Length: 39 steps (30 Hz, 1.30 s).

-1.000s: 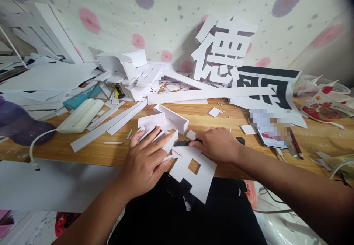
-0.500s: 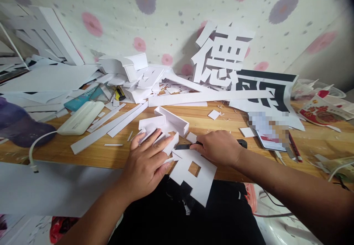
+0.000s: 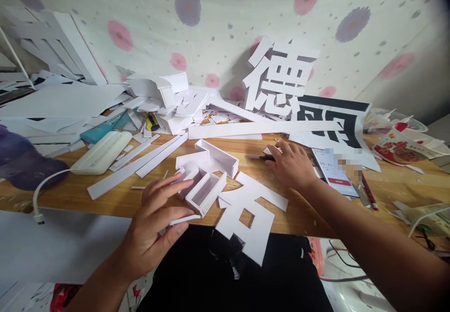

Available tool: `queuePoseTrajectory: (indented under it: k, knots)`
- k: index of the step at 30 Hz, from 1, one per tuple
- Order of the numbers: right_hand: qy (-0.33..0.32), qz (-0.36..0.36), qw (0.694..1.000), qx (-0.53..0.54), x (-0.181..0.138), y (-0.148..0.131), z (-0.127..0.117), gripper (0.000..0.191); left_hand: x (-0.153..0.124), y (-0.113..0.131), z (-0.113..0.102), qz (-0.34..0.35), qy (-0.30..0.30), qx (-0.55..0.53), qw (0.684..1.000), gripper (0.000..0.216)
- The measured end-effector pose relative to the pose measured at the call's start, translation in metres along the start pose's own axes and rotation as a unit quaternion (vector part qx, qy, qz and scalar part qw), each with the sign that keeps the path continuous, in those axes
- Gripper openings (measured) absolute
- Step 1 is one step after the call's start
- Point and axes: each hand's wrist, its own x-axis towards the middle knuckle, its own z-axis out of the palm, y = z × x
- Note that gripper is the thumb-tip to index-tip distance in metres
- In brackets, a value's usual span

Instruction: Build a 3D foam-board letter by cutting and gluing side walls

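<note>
As the foam-board shell (image 3: 204, 190) is carried by the counter (image 3: 298, 213), left hand (image 3: 154, 223) is splayed alongside; right hand (image 3: 293, 166) over black knife (image 3: 263, 157), grip unclear.

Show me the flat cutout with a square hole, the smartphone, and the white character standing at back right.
Flat cutout (image 3: 253, 239), head view: lower face.
Smartphone (image 3: 335, 172), head view: middle of its screen.
White character (image 3: 282, 88), head view: long horizontal stroke.
</note>
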Motion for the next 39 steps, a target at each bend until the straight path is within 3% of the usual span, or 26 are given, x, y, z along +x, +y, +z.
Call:
queuePoseTrajectory:
  k: [2, 6, 10, 14, 19, 24, 31, 39]
  knots:
    - [0.023, -0.015, 0.997, 0.076, -0.010, -0.022, -0.008, 0.032, -0.007, -0.007, 0.001, -0.018, -0.003, -0.012, 1.000, 0.024]
    - [-0.052, -0.093, 0.953, 0.284, -0.029, -0.085, -0.027, 0.016, -0.015, -0.014, 0.008, -0.041, -0.006, -0.041, 0.998, 0.022]
    - [-0.062, -0.037, 0.959, 0.274, -0.035, -0.120, -0.030, 0.015, -0.016, -0.013, 0.012, -0.035, -0.006, -0.045, 0.998, 0.022]
    - [-0.024, -0.028, 0.967, 0.252, -0.037, -0.125, -0.022, 0.007, -0.018, -0.007, 0.013, -0.023, 0.007, -0.050, 0.998, 0.021]
    - [0.014, -0.040, 0.968, 0.246, -0.045, -0.129, -0.015, 0.012, -0.023, -0.007, 0.017, -0.014, 0.019, -0.050, 0.998, 0.020]
    - [0.002, -0.050, 0.976, 0.212, -0.044, -0.128, -0.018, 0.012, -0.023, -0.010, 0.020, -0.003, 0.027, -0.044, 0.999, 0.019]
    - [0.003, -0.133, 0.978, 0.160, -0.039, -0.120, -0.015, 0.019, -0.022, -0.014, 0.020, -0.009, 0.021, -0.043, 0.999, 0.019]
    - [-0.017, -0.086, 0.971, 0.223, -0.036, -0.123, -0.006, 0.014, -0.022, -0.013, 0.019, -0.010, 0.025, -0.028, 0.999, 0.018]
